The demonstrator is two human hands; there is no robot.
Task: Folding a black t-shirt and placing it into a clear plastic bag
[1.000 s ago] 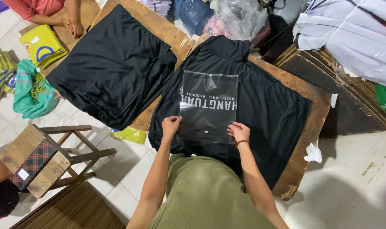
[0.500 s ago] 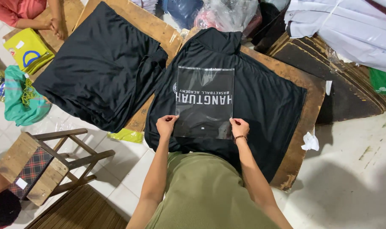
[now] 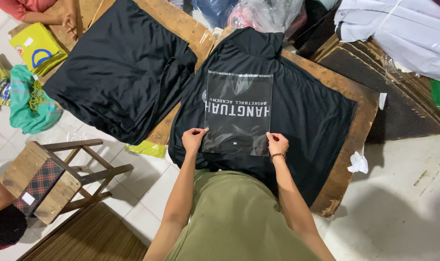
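At the bottom centre of the frame the person's olive-green top (image 3: 234,217) fills the near edge, with both bare forearms reaching up from it. The left hand (image 3: 193,139) sits just left of centre, fingers curled, pinching the lower left corner of a clear plastic sheet (image 3: 238,113); the right hand (image 3: 278,145), with a thin band at the wrist, pinches the lower right corner the same way. The sheet lies flat in the middle of the frame on top of a black shirt (image 3: 307,106) with white lettering, which shows through the plastic. The shirt is spread over a brown wooden board (image 3: 355,96) that runs toward the right. A crumpled white scrap (image 3: 358,163) lies on the floor just beside the board's right edge. At lower left stands a wooden stool (image 3: 50,179) on the white tiles. Left of centre, a second black garment (image 3: 118,67) is spread on another board, touching the shirt's edge. Farther off, at upper left, are a yellow bag (image 3: 36,50) and a teal cloth (image 3: 29,101), and another person's hand (image 3: 65,20) rests near the top edge. White cloth (image 3: 403,34) is piled at upper right.
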